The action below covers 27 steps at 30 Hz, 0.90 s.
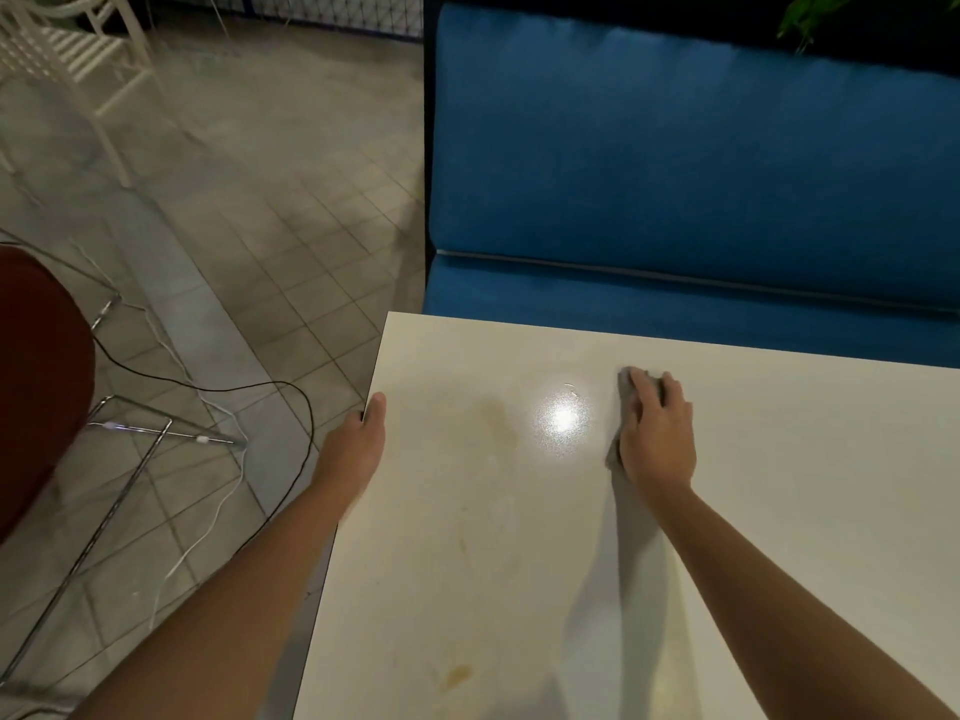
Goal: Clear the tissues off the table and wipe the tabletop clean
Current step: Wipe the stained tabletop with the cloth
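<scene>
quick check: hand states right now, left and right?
Left hand: grips the edge of the table, thumb on top.
Right hand: open, pressing the grey cloth flat onto the table.

Cloth (628,387), seemingly, on table (779,459), sofa (675,174) behind

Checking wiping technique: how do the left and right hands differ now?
The left hand grips the table at its left edge, thumb on top; the right hand lies flat mid-tabletop. The left hand holds nothing else; the right hand presses a grey cloth. Both hands are bare.
</scene>
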Each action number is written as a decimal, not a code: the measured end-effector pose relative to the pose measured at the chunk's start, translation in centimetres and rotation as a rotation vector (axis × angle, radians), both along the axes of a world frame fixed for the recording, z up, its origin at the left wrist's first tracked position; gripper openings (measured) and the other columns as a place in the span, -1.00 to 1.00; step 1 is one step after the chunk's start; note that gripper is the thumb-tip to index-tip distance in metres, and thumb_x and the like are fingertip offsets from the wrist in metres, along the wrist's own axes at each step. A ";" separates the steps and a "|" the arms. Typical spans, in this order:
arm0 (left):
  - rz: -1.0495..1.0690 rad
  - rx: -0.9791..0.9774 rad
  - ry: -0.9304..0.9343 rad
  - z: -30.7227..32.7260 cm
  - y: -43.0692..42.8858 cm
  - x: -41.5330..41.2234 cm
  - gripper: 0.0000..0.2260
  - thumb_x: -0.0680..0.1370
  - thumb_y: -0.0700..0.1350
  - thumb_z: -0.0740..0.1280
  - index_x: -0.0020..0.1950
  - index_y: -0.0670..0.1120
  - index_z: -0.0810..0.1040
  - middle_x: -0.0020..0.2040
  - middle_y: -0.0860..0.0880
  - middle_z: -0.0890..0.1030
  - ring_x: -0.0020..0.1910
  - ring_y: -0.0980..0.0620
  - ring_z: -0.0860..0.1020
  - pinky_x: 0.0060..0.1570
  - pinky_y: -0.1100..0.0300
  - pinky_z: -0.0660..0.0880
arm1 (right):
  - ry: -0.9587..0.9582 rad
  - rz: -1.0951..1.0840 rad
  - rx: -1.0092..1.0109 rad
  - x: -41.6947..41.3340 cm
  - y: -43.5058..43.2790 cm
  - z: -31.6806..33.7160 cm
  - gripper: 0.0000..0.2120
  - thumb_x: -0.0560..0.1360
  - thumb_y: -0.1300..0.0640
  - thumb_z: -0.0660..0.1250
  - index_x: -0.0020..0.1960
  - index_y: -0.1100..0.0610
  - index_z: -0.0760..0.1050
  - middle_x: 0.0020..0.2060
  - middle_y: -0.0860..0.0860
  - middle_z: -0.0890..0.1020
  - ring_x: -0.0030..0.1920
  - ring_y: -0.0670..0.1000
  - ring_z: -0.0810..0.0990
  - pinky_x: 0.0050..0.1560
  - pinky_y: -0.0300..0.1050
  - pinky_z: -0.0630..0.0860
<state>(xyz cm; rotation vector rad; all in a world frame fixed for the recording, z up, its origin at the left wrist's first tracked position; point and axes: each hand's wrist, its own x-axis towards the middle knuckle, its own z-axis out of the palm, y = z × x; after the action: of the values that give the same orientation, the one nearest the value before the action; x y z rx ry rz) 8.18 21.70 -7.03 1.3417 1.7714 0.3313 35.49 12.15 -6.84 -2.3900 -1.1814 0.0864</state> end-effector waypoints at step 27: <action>0.033 0.158 0.062 -0.3 0.3 1.0 -0.47 0.62 0.15 -0.06 0.25 -0.23 0.45 0.18 -0.30 0.50 0.17 -0.24 0.45 0.03 0.04 0.34 | 0.067 0.202 0.120 2.3 4.0 1.7 -0.56 0.62 0.25 0.01 0.45 -0.04 0.23 0.46 -0.07 0.24 0.49 -0.05 0.08 0.35 -0.08 0.21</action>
<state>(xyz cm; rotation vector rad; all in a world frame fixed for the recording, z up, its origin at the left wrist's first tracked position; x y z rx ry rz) 9.17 21.99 -7.31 1.4480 1.8518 0.4601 37.82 16.19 -5.12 -2.1431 -1.3535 0.1547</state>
